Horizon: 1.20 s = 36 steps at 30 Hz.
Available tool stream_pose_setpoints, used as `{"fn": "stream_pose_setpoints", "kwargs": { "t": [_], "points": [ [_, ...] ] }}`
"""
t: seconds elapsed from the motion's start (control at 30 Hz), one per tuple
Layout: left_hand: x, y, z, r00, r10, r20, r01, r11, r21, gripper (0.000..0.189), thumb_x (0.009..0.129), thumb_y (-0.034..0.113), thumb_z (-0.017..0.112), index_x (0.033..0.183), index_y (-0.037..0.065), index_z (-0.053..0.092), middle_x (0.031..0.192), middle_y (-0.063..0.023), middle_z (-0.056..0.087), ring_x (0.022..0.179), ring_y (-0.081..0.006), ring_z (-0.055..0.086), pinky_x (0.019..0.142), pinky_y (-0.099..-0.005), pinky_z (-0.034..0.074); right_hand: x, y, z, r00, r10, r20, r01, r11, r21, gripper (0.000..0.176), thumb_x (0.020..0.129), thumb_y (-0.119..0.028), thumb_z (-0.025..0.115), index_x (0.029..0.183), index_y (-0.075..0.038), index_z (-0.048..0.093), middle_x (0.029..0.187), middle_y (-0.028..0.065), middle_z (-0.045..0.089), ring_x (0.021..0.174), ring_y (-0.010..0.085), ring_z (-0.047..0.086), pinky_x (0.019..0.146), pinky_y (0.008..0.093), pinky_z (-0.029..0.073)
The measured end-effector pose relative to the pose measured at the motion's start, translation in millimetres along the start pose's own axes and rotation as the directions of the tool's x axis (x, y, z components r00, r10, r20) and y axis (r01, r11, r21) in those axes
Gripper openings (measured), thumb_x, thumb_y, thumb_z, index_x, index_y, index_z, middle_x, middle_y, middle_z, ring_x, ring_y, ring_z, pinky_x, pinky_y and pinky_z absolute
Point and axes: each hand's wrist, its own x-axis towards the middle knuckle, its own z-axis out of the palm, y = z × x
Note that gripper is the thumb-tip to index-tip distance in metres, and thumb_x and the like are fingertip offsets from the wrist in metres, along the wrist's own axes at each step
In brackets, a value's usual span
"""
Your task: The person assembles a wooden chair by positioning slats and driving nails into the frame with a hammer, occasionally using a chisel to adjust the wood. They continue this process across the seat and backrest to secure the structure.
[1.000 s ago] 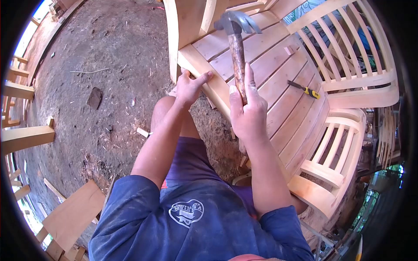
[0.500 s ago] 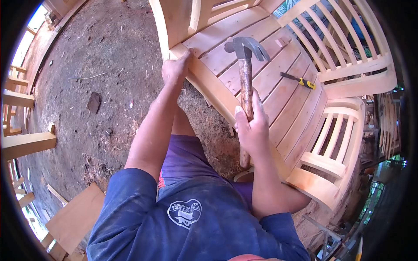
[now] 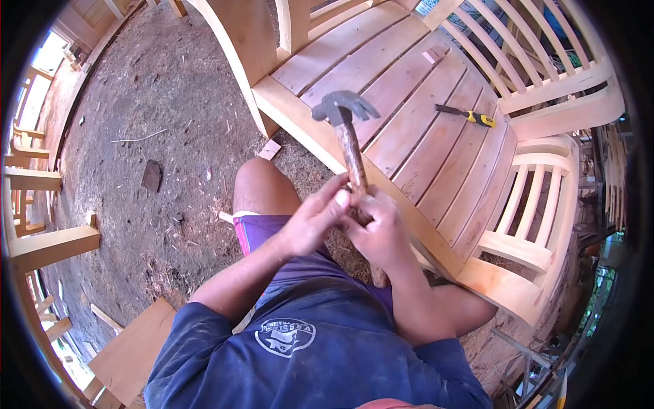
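Note:
My right hand (image 3: 379, 228) is wrapped round the wooden handle of a claw hammer (image 3: 351, 154), its metal head pointing away from me above the front rail. Close against it, my left hand (image 3: 315, 219) has thumb and fingers drawn together beside the handle; whatever lies between them is too small or hidden to name. Both hands are just in front of a slatted wooden bench seat (image 3: 381, 85). On the slats rests a chisel (image 3: 477, 118) with a yellow and black handle. A small wood block (image 3: 434, 54) sits farther back.
A curved slatted backrest (image 3: 558, 102) and an armrest (image 3: 518, 259) border the seat. A small wood offcut (image 3: 270, 150) lies on the dirt floor (image 3: 184, 123) by the bench leg. A flat board (image 3: 133, 351) and wooden frame parts (image 3: 54, 249) are at the left.
My left hand has left the bench's front corner and come back to meet my right hand. The hammer has shifted left and slightly nearer to me.

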Motion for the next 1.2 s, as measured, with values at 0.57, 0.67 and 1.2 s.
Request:
{"fn": "stream_pose_setpoints", "kwargs": {
  "t": [0.57, 0.67, 1.2],
  "points": [
    [-3, -20, 17, 0.972, -0.218, 0.089, 0.229, 0.786, -0.574, 0.030, 0.103, 0.024, 0.069, 0.128, 0.008, 0.065, 0.084, 0.0064, 0.060, 0.059, -0.0042, 0.038, 0.056, -0.0221, 0.030, -21, 1, -16, 0.950, -0.132, -0.284, 0.121, 0.991, -0.054, 0.013, 0.088, -0.008, 0.083, 0.098, -0.003, 0.077, 0.090, 0.0143, 0.070, 0.078, 0.0301, 0.070, 0.068, 0.0387, 0.056],
    [-7, -23, 26, 0.964, -0.223, 0.143, 0.252, 0.605, -0.755, 0.018, 0.103, 0.016, 0.068, 0.121, 0.012, 0.066, 0.082, 0.0059, 0.058, 0.060, -0.0051, 0.039, 0.057, -0.0219, 0.031, -25, -2, -8, 0.950, 0.036, -0.310, 0.005, 0.991, 0.131, 0.012, 0.089, -0.009, 0.083, 0.098, -0.003, 0.077, 0.090, 0.0138, 0.070, 0.079, 0.0278, 0.070, 0.069, 0.0373, 0.056],
    [109, 35, -125, 0.725, 0.554, -0.408, 0.042, 0.557, 0.830, 0.021, 0.103, 0.025, 0.065, 0.113, 0.008, 0.072, 0.095, -0.0105, 0.075, 0.084, -0.0239, 0.070, 0.076, -0.0371, 0.053, -30, 6, -4, 0.958, 0.149, -0.244, -0.112, 0.981, 0.161, 0.027, 0.092, -0.008, 0.080, 0.118, -0.002, 0.073, 0.090, 0.0093, 0.069, 0.074, 0.0186, 0.065, 0.066, 0.0317, 0.053]
  ]
}}
